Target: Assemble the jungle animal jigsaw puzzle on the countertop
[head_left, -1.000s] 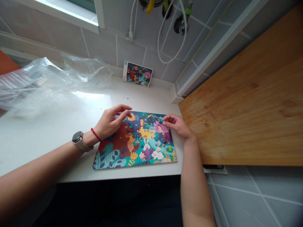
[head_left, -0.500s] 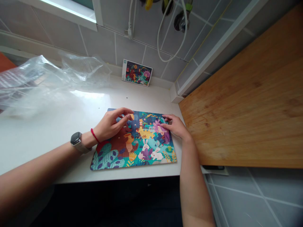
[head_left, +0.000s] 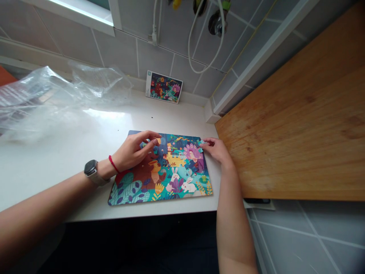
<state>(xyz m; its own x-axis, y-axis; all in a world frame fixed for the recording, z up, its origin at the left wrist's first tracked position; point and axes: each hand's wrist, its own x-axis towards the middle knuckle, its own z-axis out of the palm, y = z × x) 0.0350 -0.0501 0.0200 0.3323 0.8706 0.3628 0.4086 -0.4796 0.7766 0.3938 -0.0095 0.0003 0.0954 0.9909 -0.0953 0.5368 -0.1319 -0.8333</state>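
A colourful jigsaw puzzle [head_left: 171,184] with rabbits, a bear and a peacock lies flat near the front edge of the white counter. At its upper right edge, my right hand [head_left: 214,149] pinches a teal puzzle piece [head_left: 201,146] between thumb and fingers. My left hand [head_left: 136,150] rests over the upper left part of the puzzle, its fingers apart and slightly curled, with no piece visible in them. It covers some of the picture beneath. The left wrist wears a watch and a red cord.
Against the tiled wall leans a picture card [head_left: 164,87] of the same scene. Crumpled clear plastic [head_left: 57,95] covers the counter's left back. To the right stands a large wooden board [head_left: 299,125]. A white cable [head_left: 189,49] hangs on the wall above.
My right hand has shifted slightly right to the puzzle's edge, and a teal piece now shows in its fingers. The peacock is more exposed. My left hand has stayed in place.
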